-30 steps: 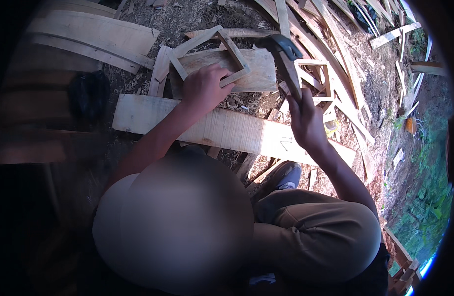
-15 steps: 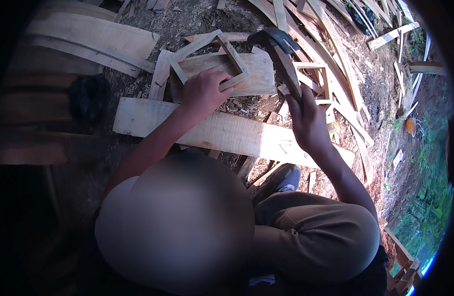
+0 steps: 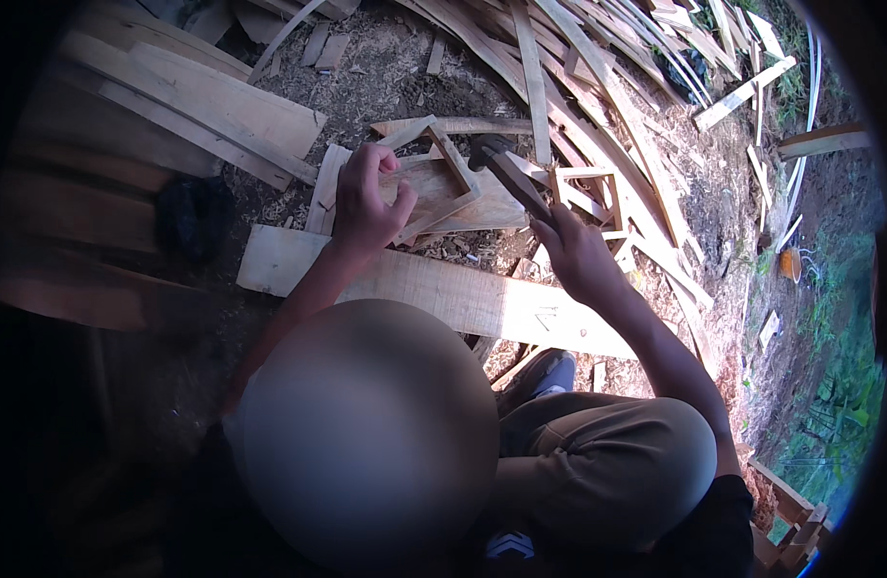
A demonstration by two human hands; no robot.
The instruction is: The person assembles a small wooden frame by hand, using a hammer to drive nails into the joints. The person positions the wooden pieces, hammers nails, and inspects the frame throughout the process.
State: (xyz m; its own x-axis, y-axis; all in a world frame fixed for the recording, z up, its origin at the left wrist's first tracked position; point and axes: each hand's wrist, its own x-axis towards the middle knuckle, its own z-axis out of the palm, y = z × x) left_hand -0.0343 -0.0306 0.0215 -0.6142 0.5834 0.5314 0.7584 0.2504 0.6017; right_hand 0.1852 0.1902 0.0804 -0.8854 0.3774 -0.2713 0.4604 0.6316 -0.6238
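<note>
A claw hammer (image 3: 522, 189) with a dark head is held by its handle in my right hand (image 3: 576, 258). Its head hangs just beside the right corner of a small rectangular wooden frame (image 3: 454, 162). That frame lies tilted on a short, wide board (image 3: 498, 206). My left hand (image 3: 366, 200) is raised over the frame's left part and hides it there. The fingers are loosely curled, with the thumb apart from the index finger and nothing visible between them. Nearer to me, a long pale plank (image 3: 443, 289) with a dark pencil-like mark lies crosswise below both hands.
Wide boards (image 3: 203, 96) are stacked at the far left, near a black plastic bag (image 3: 195, 217). Another small wooden frame (image 3: 588, 197) sits right of the hammer. Long strips (image 3: 617, 116) pile up at the far right. Shavings and offcuts litter the ground. My shoe (image 3: 551, 371) is beside the plank.
My left hand has let go of the wooden frame and lifted away to the left. My right hand has brought the hammer lower and left, its head now turned.
</note>
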